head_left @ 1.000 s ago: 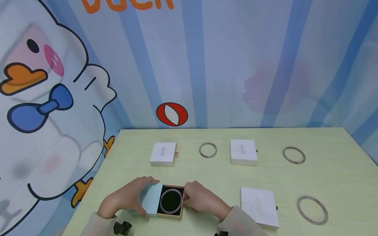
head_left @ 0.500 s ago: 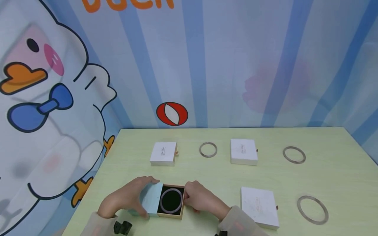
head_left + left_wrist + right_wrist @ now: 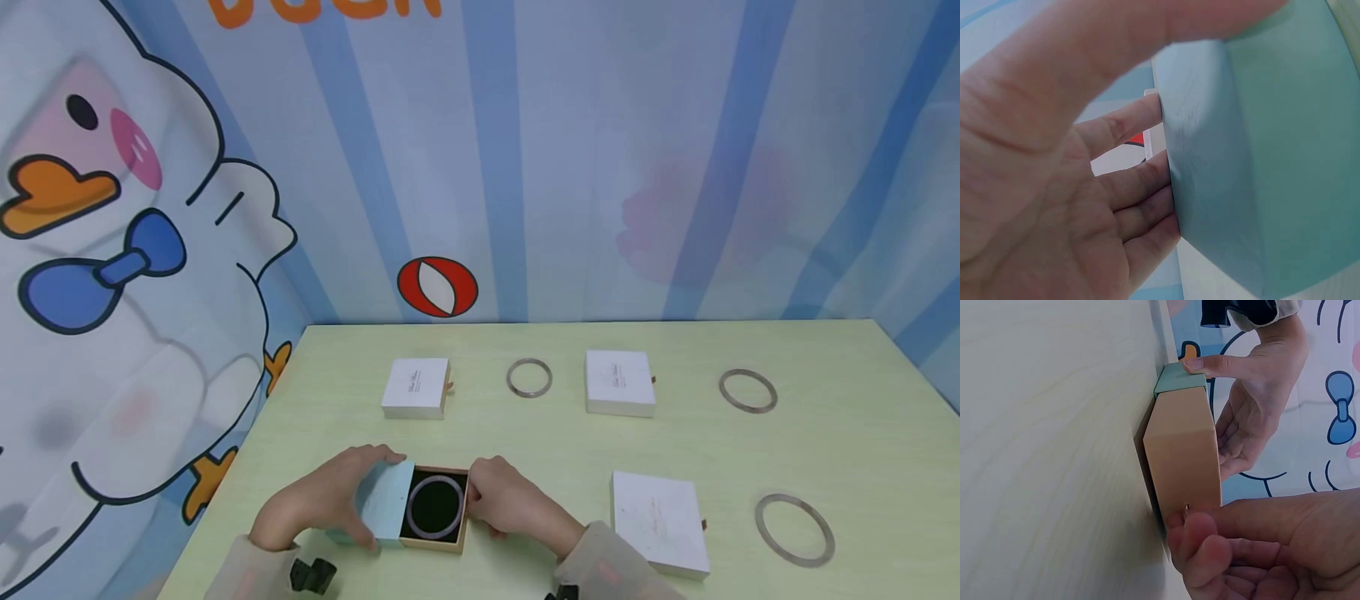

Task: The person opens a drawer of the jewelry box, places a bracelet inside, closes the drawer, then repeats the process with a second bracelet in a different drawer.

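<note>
A light blue drawer box lies near the table's front edge. In the head view its sleeve [image 3: 384, 504] is at left, with the tan drawer [image 3: 431, 545] pulled partly out to the right. A pale bangle [image 3: 411, 500] lies on the drawer's dark lining. My left hand [image 3: 337, 496] grips the sleeve, thumb on the near side and fingers on the far side; the left wrist view shows them spanning the blue sleeve [image 3: 1304, 144]. My right hand [image 3: 506, 504] is at the drawer's end, where in the right wrist view its thumb and fingers pinch a small pull tab [image 3: 1187, 509], mostly hidden.
Two white boxes [image 3: 415, 387] [image 3: 618, 382] stand farther back, each with a bangle [image 3: 529, 395] [image 3: 750, 409] to its right. A larger white box [image 3: 660, 525] lies close to the right forearm, with another bangle [image 3: 806, 562] beyond it. A printed curtain [image 3: 570, 167] hangs behind the table.
</note>
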Demonstrator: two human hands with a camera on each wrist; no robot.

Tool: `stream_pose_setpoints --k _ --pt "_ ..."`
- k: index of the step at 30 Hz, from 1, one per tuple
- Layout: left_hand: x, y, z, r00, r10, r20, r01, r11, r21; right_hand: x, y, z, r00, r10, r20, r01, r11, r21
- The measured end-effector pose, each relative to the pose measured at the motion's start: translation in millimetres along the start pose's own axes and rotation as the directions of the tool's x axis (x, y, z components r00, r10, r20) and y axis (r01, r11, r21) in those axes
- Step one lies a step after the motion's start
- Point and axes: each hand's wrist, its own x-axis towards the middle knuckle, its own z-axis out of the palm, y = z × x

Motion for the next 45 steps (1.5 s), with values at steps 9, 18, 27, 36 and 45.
stream_pose_setpoints --k 9,18,27,36,45 --pt "1.8 -0.5 -0.6 1.0 -0.005 -0.002 0.005 1.0 0.005 1.6 -0.2 1.5 1.0 0.005 -0.005 -0.005 1.0 0.02" --pt "0.0 0.0 -0.3 1.0 -0.009 -0.008 0.009 1.0 0.01 2.7 -2.1 2.7 1.0 0.019 -0.003 -0.018 0.999 0.036" --pt "0.4 -2.1 0.0 1.0 0.002 -0.01 -0.002 1.0 0.014 5.8 -2.1 3.8 1.0 0.02 0.004 -0.02 1.0 0.012" --pt "1.2 -2.6 0.0 1.0 -0.012 -0.002 0.012 1.0 0.004 6.9 -6.2 5.3 0.999 0.036 0.008 -0.036 0.999 0.014" --pt "1.8 -2.1 -0.2 1.0 -0.026 0.001 0.026 1.0 0.017 11.0 -5.2 7.9 0.999 0.032 0.014 -0.032 0.999 0.001"
